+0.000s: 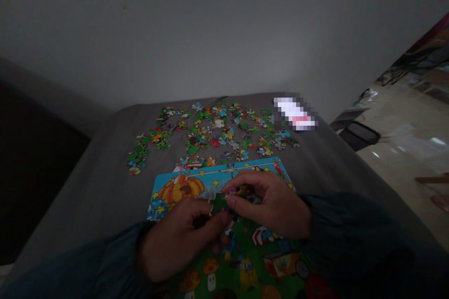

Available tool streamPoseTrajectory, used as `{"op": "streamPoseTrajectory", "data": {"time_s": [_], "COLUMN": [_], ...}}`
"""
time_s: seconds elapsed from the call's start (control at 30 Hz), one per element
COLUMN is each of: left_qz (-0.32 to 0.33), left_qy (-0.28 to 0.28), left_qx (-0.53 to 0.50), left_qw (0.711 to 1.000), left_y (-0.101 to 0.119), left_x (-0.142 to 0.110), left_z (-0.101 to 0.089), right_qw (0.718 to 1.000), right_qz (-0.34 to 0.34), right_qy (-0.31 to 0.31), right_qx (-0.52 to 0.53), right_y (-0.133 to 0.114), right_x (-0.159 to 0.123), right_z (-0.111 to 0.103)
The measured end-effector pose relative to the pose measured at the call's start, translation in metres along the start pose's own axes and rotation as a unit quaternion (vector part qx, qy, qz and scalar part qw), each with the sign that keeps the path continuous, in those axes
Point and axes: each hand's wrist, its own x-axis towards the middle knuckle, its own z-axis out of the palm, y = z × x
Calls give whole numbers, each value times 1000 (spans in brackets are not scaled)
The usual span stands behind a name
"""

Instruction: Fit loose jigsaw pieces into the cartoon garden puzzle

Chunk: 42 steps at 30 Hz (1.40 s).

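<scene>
My left hand (178, 238) and my right hand (270, 203) meet above a colourful jigsaw puzzle (180, 187), which shows a pumpkin house, mushrooms and a blue sky. A green jigsaw piece (219, 203) is pinched by my left thumb and fingers, with my right fingertips pressed against its other side. Beneath my right fingers, a few darker, multicoloured bits of puzzle (242, 190) show. My hands and forearms hide the puzzle's middle. Several loose jigsaw pieces (213, 133) lie spread beyond its far edge.
The puzzle and pieces rest on a grey fabric-covered surface (87, 187) with sloping edges. A blurred white and pink object (294, 113) sits at its far right corner. Beyond are a grey wall (210, 32), a shiny floor (410, 154) and a black object (359, 134).
</scene>
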Motion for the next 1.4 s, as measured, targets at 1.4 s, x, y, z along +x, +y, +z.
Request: {"op": "streamPoseTrajectory", "data": {"time_s": [1.4], "left_qz": [-32], "left_qy": [69], "left_qx": [-5], "left_qw": [997], "left_y": [-5], "left_x": [2], "left_z": [-18], "right_qw": [992], "right_qz": [55], "right_qy": [-32], "right_qx": [113], "right_y": [8], "right_x": [5], "right_z": [-9]}}
